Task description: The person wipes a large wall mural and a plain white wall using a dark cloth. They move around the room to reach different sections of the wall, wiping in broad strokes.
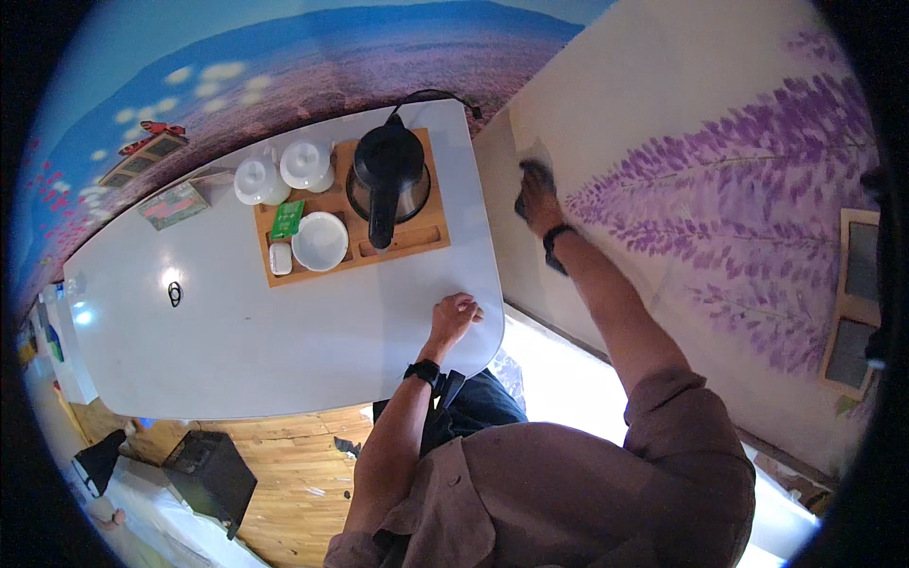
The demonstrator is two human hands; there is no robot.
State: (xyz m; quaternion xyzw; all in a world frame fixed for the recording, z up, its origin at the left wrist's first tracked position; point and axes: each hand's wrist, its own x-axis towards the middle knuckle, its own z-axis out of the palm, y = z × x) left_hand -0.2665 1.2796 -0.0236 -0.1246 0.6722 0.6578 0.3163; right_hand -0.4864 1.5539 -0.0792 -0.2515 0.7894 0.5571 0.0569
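Observation:
My left hand (454, 318) rests with curled fingers at the near right corner of the white table (213, 369), apparently holding nothing. At the wall right of the table, my right hand (541, 202) presses a dark cloth (537, 172) against the painted surface; part of the cloth is hidden by the hand. Beyond my left hand lies a wooden tray (355, 268). It bears an electric kettle (388, 160) with a black lid and handle, two white lidded cups (259, 181) (307, 165), a white bowl (320, 241), a green packet (287, 219) and a small white item (280, 258).
A small printed card stand (172, 206) and a black ring-shaped item (175, 294) are on the table. A black box-shaped item (209, 479) stands on the wooden floor. Another person's hand (115, 520) shows at the lower left. Framed panels (852, 305) are at the right wall.

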